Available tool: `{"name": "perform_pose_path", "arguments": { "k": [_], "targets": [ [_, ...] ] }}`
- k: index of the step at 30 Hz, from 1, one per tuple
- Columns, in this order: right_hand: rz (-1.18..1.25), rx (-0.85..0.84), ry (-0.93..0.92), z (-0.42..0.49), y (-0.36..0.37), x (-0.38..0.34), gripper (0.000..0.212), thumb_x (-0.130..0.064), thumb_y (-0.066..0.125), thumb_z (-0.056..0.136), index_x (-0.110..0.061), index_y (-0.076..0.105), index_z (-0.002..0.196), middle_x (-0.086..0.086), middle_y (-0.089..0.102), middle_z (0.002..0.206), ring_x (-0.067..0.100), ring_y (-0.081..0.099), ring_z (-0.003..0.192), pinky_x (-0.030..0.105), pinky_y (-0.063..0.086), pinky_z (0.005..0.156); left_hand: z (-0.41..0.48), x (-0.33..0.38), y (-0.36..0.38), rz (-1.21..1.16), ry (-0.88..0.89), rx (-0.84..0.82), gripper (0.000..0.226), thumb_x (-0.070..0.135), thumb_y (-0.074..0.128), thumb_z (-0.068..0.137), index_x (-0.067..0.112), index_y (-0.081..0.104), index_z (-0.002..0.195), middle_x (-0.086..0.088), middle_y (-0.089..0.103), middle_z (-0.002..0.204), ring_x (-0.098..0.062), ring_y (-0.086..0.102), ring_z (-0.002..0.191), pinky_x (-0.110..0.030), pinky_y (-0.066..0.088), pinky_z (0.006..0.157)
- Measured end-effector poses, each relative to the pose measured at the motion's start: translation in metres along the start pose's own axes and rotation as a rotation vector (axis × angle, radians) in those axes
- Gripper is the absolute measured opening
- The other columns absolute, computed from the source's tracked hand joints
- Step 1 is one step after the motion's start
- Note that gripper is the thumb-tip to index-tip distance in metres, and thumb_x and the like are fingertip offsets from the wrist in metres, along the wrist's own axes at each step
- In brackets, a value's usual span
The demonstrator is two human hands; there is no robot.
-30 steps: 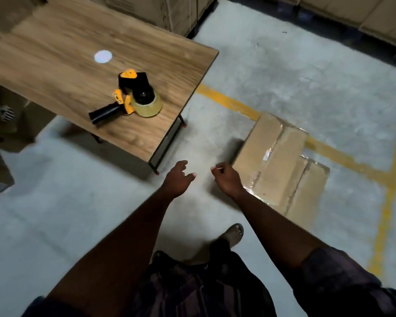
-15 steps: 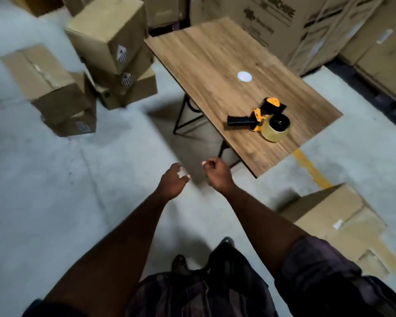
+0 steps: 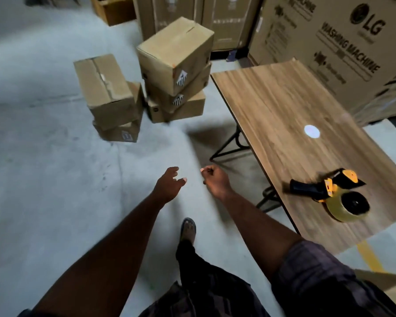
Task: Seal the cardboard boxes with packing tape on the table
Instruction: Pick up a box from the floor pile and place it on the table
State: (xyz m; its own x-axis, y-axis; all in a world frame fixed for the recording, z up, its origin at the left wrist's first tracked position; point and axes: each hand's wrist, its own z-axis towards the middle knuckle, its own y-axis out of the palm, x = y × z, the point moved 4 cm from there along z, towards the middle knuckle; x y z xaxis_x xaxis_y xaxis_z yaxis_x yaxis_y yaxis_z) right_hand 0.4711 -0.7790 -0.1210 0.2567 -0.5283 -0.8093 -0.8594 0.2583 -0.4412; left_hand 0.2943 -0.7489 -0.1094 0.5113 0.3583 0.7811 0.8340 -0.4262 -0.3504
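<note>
Cardboard boxes (image 3: 174, 56) stood in two stacks on floor (image 3: 44, 179), left of table (image 3: 284, 106). Tape dispenser (image 3: 336, 197) lay on its side near table's near edge. Hands held forward over floor: left hand (image 3: 168, 184) loosely spread, empty; right hand (image 3: 215, 181) curled, fingers gripping nothing.

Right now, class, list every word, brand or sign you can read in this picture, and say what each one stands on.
"LG": on the big carton at the upper right.
"WASHING MACHINE": on the same carton, below the logo.
White up-arrow signs, no words: on the top stacked box and the box beneath it.
Smaller print on the carton and the label on the low floor box: too blurred to read.
</note>
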Motion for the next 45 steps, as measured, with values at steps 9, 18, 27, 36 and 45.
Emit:
{"name": "perform_pose_path", "arguments": {
  "k": [9,18,27,36,45],
  "targets": [
    [-0.027,-0.094,0.005,0.142,0.056,-0.084,0.018,-0.024,0.065,0.094,-0.026,0.056,0.078,-0.002,0.066,0.084,0.035,0.070,0.088,0.044,0.056,0.083,0.121,0.069,-0.111,-0.092,-0.005,0.108,0.050,0.022,0.068,0.095,0.017,0.049,0.141,-0.007,0.054,0.140,-0.015,0.055,0.110,-0.026,0.041,0.089],
    [-0.066,-0.061,0.031,0.283,0.115,-0.167,0.011,-0.027,0.063,0.091,-0.025,0.058,0.081,0.002,0.068,0.088,0.035,0.070,0.089,0.045,0.056,0.084,0.273,0.102,-0.202,-0.133,-0.019,0.077,0.051,0.024,0.068,0.096,0.019,0.049,0.142,-0.007,0.053,0.142,-0.017,0.055,0.114,-0.031,0.046,0.093],
    [0.123,0.042,0.100,0.385,0.163,-0.283,0.012,-0.031,0.060,0.098,-0.021,0.060,0.090,0.004,0.070,0.090,0.016,0.066,0.066,0.031,0.051,0.064,0.418,0.182,-0.288,-0.070,0.061,-0.004,0.052,0.019,0.064,0.098,0.010,0.043,0.145,-0.008,0.051,0.142,-0.018,0.053,0.118,-0.035,0.045,0.098],
    [0.116,0.143,0.121,0.496,0.161,-0.334,0.016,-0.036,0.061,0.096,-0.028,0.058,0.083,0.004,0.074,0.096,0.025,0.073,0.082,0.039,0.057,0.077,0.540,0.249,-0.307,-0.018,0.093,-0.052,0.050,0.017,0.064,0.097,0.011,0.046,0.143,-0.009,0.055,0.142,-0.024,0.055,0.125,-0.036,0.048,0.099],
    [0.161,0.163,0.181,0.648,0.127,-0.356,0.011,-0.033,0.058,0.087,-0.024,0.064,0.090,0.004,0.072,0.094,0.029,0.071,0.088,0.045,0.059,0.079,0.680,0.320,-0.290,0.093,0.058,-0.042,0.049,0.013,0.067,0.095,0.006,0.049,0.140,-0.016,0.054,0.140,-0.025,0.053,0.128,-0.025,0.040,0.094]
  ]
}}
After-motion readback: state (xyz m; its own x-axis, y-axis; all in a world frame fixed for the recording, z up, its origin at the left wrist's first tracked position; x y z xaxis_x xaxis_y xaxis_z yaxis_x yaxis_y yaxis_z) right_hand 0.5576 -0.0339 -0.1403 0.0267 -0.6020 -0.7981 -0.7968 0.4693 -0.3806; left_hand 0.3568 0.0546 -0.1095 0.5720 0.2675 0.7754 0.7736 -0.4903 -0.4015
